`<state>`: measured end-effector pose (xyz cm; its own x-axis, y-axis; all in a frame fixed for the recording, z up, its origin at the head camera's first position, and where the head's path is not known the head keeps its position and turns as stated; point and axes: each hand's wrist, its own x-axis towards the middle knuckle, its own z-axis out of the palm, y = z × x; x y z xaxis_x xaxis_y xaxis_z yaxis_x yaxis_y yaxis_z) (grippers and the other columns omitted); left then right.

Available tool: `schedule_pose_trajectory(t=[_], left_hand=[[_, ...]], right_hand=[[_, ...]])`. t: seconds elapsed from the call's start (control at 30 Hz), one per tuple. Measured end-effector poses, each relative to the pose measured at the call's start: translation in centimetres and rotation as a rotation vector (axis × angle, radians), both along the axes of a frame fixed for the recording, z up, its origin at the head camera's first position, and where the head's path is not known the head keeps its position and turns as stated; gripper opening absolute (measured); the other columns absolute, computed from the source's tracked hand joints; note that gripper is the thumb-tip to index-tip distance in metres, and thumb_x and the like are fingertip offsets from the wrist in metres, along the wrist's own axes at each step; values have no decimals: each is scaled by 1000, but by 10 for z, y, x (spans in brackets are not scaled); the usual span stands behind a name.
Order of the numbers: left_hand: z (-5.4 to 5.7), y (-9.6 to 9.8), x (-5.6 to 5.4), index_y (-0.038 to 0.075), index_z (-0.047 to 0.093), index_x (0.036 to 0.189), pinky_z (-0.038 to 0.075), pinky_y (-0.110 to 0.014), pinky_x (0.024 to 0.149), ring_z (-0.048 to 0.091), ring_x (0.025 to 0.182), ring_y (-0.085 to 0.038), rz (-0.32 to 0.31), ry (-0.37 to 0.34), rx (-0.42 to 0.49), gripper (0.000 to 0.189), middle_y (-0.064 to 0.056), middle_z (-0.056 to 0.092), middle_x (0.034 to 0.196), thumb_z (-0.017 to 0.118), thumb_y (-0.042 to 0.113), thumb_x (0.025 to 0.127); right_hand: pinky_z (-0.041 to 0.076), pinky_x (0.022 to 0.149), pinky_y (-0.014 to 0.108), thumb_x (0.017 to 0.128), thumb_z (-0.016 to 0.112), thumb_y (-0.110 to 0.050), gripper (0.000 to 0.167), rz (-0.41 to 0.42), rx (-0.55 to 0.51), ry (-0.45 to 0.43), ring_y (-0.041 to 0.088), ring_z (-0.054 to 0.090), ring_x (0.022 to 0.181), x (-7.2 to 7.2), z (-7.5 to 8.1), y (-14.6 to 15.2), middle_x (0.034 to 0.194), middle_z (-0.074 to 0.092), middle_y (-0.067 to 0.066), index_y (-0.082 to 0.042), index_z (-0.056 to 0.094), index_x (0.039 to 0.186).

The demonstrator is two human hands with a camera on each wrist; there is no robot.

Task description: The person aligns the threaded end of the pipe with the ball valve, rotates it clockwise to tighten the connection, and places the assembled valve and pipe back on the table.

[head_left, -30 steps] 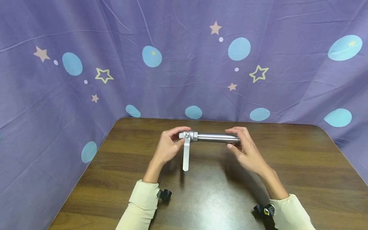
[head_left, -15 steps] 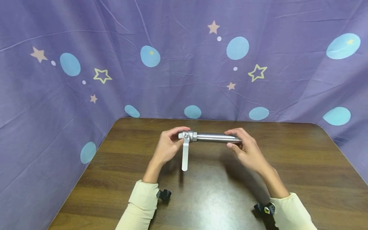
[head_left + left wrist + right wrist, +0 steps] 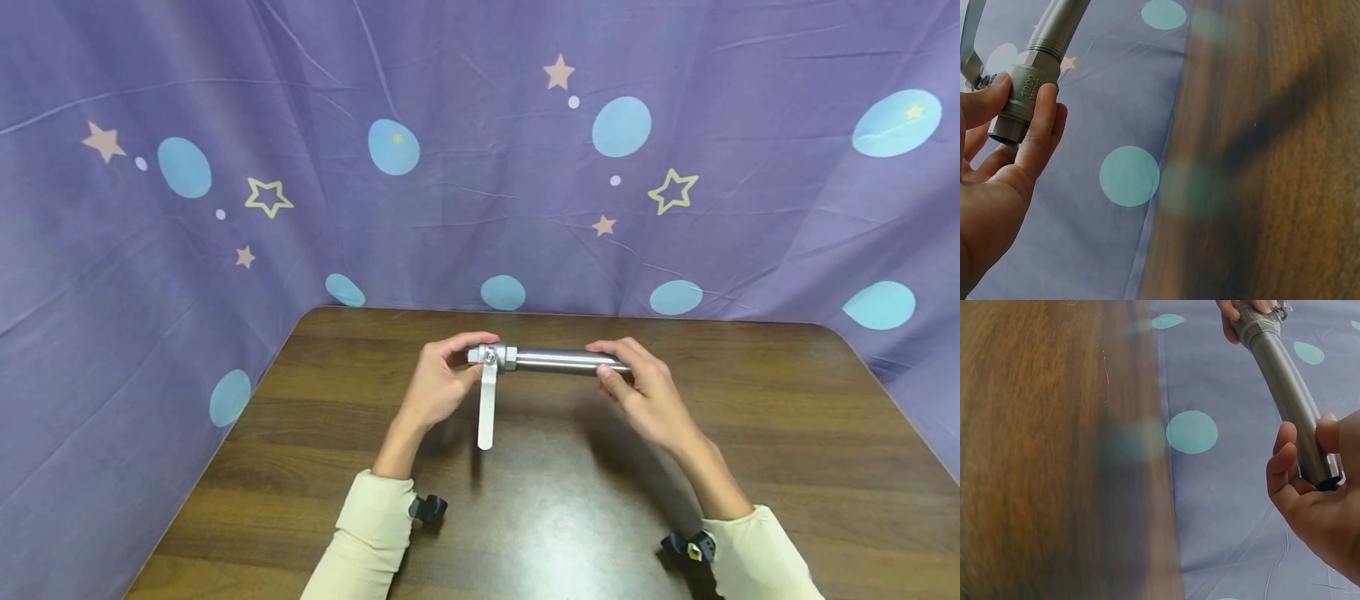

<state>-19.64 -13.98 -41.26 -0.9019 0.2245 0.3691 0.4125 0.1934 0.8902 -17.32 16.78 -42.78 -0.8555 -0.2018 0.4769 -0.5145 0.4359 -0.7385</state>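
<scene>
A metal ball valve with a pale lever handle is joined to a smooth steel pipe; both are held level above the table. My left hand grips the valve body between thumb and fingers. In the left wrist view, screw thread shows where the pipe enters the valve, and raised lettering marks its side. Around the pipe's right end, my right hand curls its fingers, with the thumb on the near side. The right wrist view shows the pipe's open end close to the palm.
The brown wooden table lies below both hands. Behind it and along the left hangs a purple curtain with stars and blue spots. Black wrist devices sit on the left and right wrists.
My right thumb has shifted up onto the near face of the pipe from below it. The left hand, valve and lever keep nearly the same place.
</scene>
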Motion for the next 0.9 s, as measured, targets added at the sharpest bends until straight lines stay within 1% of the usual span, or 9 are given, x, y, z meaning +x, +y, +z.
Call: schedule_pose_trajectory(t=[0.13,0.27,0.37,0.4,0.5,0.57,0.67,0.77,0.9], left_hand=[[0,0,0,0,76,126,58,-21,86,69,98,-13,-3,4,-3,46,-22,77,122,65,-17,85],[0,0,0,-1,76,126,58,-22,85,68,97,-14,-9,9,-2,47,-23,77,123,65,-17,84],[-1,0,0,-1,76,126,58,-22,84,68,97,-14,-12,9,-1,47,-23,77,123,64,-17,84],[-1,0,0,-1,76,126,58,-21,84,68,97,-14,-11,10,-1,47,-23,77,123,64,-18,84],[-1,0,0,-2,76,126,58,-21,84,68,97,-11,-7,9,1,47,-23,77,122,64,-18,84],[-1,0,0,-2,76,126,58,-20,86,68,98,-10,-2,5,2,46,-23,77,122,64,-18,84],[-1,0,0,-2,76,126,58,-20,88,69,99,-9,10,0,5,45,-23,77,123,65,-18,85],[0,-2,0,-1,76,125,59,-23,90,69,100,-10,24,-2,8,44,-22,77,123,65,-18,85],[1,-3,0,-1,77,124,60,-28,91,69,100,-10,32,2,11,44,-21,77,122,64,-18,86]], right_hand=[[53,54,23,106,61,-2,27,-10,-2,-12,20,66,64,1,-1,0,91,61,4,-8,73,129],[53,53,25,108,58,-5,25,-11,-4,-16,23,66,61,1,-1,0,91,62,6,-7,73,128],[54,55,24,109,57,-6,24,-12,2,-11,23,67,63,1,0,0,92,63,8,-5,72,128],[54,57,24,108,57,-5,25,-15,7,-7,23,67,65,1,0,-1,92,64,7,-5,72,128],[51,69,21,107,58,-5,26,-33,42,9,16,65,75,1,0,-1,98,67,5,-7,72,129],[48,78,19,106,60,-5,27,-31,57,19,11,62,87,1,0,-2,106,68,4,-8,71,130],[46,86,16,102,67,-4,31,0,58,24,7,57,102,2,0,-3,121,66,6,-7,68,134],[51,89,15,96,73,2,44,45,55,21,9,56,110,3,-1,-2,135,59,10,-5,63,138],[57,87,17,88,73,15,56,82,64,25,11,55,111,5,-2,-2,139,50,12,-3,57,138]])
